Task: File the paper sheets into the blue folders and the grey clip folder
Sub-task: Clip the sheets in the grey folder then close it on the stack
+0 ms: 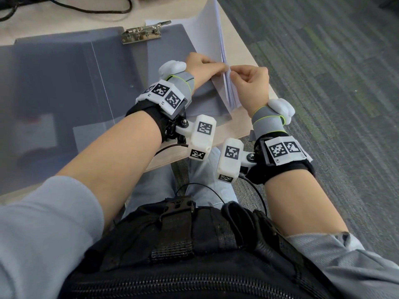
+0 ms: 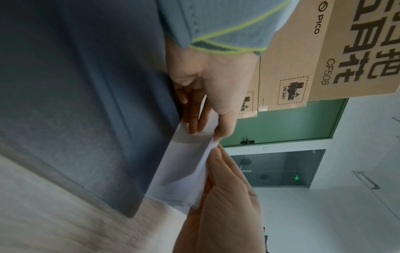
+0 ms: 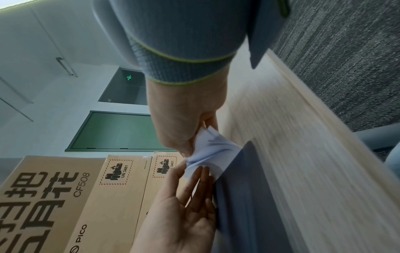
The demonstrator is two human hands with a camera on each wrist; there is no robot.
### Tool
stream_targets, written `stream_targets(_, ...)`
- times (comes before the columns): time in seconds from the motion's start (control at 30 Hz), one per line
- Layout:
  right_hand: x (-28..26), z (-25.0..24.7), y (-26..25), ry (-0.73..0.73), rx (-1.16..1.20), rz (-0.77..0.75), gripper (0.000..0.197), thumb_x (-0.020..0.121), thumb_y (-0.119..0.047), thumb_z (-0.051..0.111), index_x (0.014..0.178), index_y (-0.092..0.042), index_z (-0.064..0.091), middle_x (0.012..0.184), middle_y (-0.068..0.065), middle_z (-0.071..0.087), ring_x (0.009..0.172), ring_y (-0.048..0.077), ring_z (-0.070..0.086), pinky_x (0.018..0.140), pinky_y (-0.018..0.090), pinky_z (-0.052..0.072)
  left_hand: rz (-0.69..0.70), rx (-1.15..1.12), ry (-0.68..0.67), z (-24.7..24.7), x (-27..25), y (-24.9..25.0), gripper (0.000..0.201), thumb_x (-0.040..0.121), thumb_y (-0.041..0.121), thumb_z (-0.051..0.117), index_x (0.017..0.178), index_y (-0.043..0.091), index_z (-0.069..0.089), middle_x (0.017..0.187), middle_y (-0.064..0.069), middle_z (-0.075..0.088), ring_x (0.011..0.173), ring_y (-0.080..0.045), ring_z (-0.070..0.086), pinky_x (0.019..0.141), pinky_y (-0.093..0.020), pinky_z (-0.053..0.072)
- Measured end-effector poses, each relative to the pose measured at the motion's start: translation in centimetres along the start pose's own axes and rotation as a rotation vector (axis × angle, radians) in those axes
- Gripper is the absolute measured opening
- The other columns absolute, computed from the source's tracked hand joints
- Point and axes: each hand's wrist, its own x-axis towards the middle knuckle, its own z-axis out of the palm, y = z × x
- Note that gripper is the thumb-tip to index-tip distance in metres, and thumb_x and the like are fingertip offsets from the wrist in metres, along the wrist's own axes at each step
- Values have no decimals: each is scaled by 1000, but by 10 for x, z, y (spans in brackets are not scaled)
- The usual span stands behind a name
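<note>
The grey clip folder (image 1: 64,83) lies open on the table, its metal clip (image 1: 141,34) at the far edge. A stack of white paper sheets (image 1: 207,39) stands tilted on its edge at the folder's right side, near the table's edge. My left hand (image 1: 222,67) pinches the near corner of the stack between thumb and straight fingers (image 2: 192,119). My right hand (image 1: 233,75), fingers curled, pinches the same corner from the right and bends the top sheets (image 3: 212,150). No blue folder is plainly in view.
The table's right edge (image 1: 244,50) runs just beside the stack, with grey carpet (image 1: 323,83) beyond. A black cable (image 1: 86,7) lies at the far left. Cardboard boxes (image 2: 303,68) stand behind the table.
</note>
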Motion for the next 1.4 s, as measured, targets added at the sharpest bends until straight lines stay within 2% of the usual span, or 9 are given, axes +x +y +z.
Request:
stream_targets(0.37, 2, 0, 0, 13, -27, 24, 21, 87, -1, 57, 103, 4, 70, 93, 5, 68, 57, -21, 56, 71, 6, 48, -12, 34, -22, -4, 2, -2, 9, 76, 20, 69, 68, 18, 67, 68, 3, 61, 65, -6, 53, 60, -7, 43)
stream_targets(0.53, -1, -1, -2, 4, -22, 26, 21, 88, 0, 55, 103, 6, 69, 92, 2, 65, 57, -22, 55, 69, 3, 46, -5, 6, -57, -7, 4, -4, 14, 75, 18, 73, 64, 23, 67, 67, 7, 62, 66, -5, 54, 71, -15, 46)
stream_targets(0.77, -2, -2, -5, 24, -52, 47, 22, 88, -1, 56, 106, 5, 68, 94, 1, 64, 60, -19, 56, 68, 2, 45, -33, 48, -24, -3, -2, 3, 9, 69, 16, 67, 63, 10, 62, 68, -6, 54, 64, -16, 46, 62, -20, 41)
stream_targets(0.87, -2, -3, -8, 42, -103, 82, 24, 85, -2, 55, 104, 1, 70, 99, 7, 71, 69, -7, 62, 70, 5, 47, -54, 75, -12, -1, -4, 7, 18, 56, 23, 60, 51, 15, 44, 70, -10, 43, 65, -18, 38, 62, -25, 34)
stream_targets(1.03, -5, -4, -16, 47, -237, 69, 34, 83, -17, 60, 116, -10, 67, 123, 4, 66, 116, 12, 58, 98, 19, 42, -51, 10, -4, -2, -3, 16, 20, 53, 18, 58, 45, 16, 40, 60, -9, 43, 59, -19, 43, 62, -26, 39)
stream_targets(1.13, -7, -1, -31, -64, -210, 20, 36, 77, -28, 67, 104, -4, 68, 101, 9, 70, 98, 16, 63, 87, 31, 49, 1, 0, -3, -4, -1, 28, 30, 63, 11, 60, 42, 16, 39, 41, 5, 36, 47, -13, 38, 54, -17, 35)
stream_targets(1.2, -3, 2, -37, -112, -353, 67, 38, 77, -28, 66, 108, -7, 62, 95, 5, 63, 97, 19, 60, 76, 30, 46, 58, -9, -22, -4, -3, 36, 29, 65, 12, 61, 44, 14, 42, 39, 7, 34, 42, -8, 36, 47, -11, 33)
stream_targets(1.3, 2, 0, -38, -54, -514, 138, 40, 79, -13, 53, 118, -4, 54, 111, 14, 62, 106, 31, 57, 76, 30, 43, 138, -64, -125, -6, -9, 43, 12, 65, 16, 66, 55, 11, 62, 50, 3, 57, 55, -9, 57, 63, -18, 49)
stream_targets(1.4, -1, -4, -45, 107, -522, 165, 39, 80, -12, 46, 118, -4, 52, 115, 17, 61, 106, 38, 56, 79, 36, 44, 172, -75, -202, -12, -12, 41, 18, 82, 26, 66, 72, 11, 68, 70, 4, 70, 73, -4, 70, 71, -16, 49)
